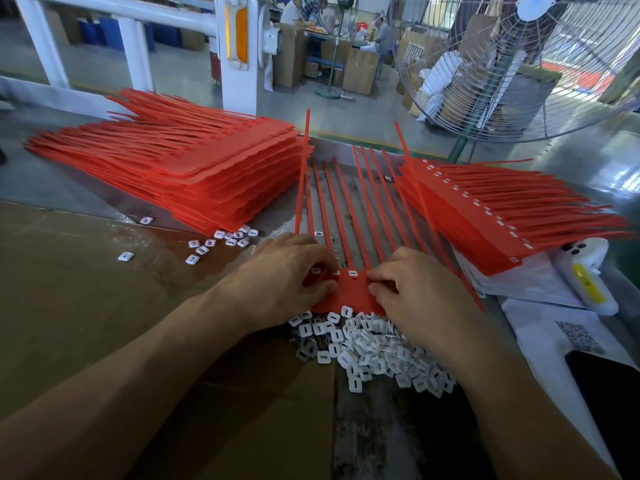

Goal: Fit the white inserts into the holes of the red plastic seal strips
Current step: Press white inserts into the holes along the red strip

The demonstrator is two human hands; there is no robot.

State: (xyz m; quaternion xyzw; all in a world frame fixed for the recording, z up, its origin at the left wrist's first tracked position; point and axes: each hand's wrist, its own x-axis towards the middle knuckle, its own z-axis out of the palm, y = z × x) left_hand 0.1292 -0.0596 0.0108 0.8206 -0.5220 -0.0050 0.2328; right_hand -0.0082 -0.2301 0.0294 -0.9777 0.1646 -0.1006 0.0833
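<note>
Both hands work on one sheet of red seal strips [349, 292] that lies flat on the bench [86, 271], just at 12 o'clock from the heap of white inserts [374, 351]. The left hand [287, 282] has its fingers curled down on the left part of the sheet head and seems to press an insert into a hole; whether it pinches the piece or only pushes it, I cannot tell. The right hand [419, 289] also has bent fingers, with the tips on the right part of the head, so it holds the sheet steady. One seated insert [352, 273] already shows white between the hands.

To do this step well, I think each insert must sit square over its hole before pressure comes, and the push should go straight down with the fingertip until the piece is level with the red surface. The other hand should keep the sheet from sliding.

At 10 o'clock is a tall stack of unfilled sheets [194, 168]; at 2 o'clock lies a stack with white inserts fitted [502, 216]. A few loose inserts [221, 242] lie at 11 o'clock.
</note>
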